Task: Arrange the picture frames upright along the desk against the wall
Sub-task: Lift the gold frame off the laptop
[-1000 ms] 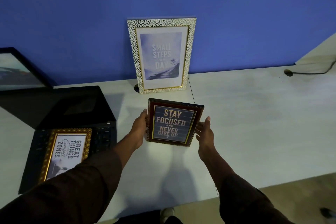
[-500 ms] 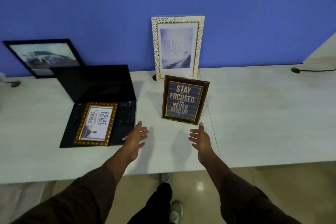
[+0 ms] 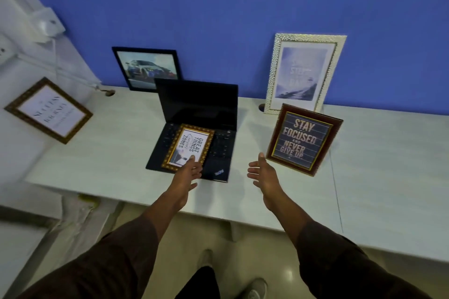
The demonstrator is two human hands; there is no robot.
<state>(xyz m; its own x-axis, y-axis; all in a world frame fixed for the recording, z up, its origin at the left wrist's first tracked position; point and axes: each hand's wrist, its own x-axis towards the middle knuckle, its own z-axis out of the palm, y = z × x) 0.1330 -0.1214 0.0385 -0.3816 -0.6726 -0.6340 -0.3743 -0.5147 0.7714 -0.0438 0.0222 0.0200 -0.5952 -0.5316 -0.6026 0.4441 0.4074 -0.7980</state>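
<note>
— Where do our hands stand?

— Both are empty and spread. Our left hand [image 3: 188, 172] hovers with its fingertips over the lower edge of the gold frame [image 3: 188, 147]; whether they touch it we cannot tell. Our right hand [image 3: 263, 173] hangs open, just beside the lower left corner of the dark red frame [image 3: 303, 138].

— So what has changed?

— A second ago we held the dark red frame between both palms. Now it stands free on the desk [image 3: 121, 153], leaning back, in front of the white frame [image 3: 303, 73] that rests against the blue wall [image 3: 243, 7]. Our hands have pulled back and swung left. We judge that one placed, though it stands forward of the wall, not against it.

— And the next one?

— The gold frame lies flat, face up, on the keyboard of the open laptop [image 3: 196, 109], its lettering turned sideways to us. Ornate gilt border, pale print inside. It looks light and rigid; we would lift it by its edges so as not to press the keys.

— Others?

— A black frame [image 3: 145, 68] leans on the wall behind the laptop. A brown frame [image 3: 48, 110] sits tilted at far left.
</note>
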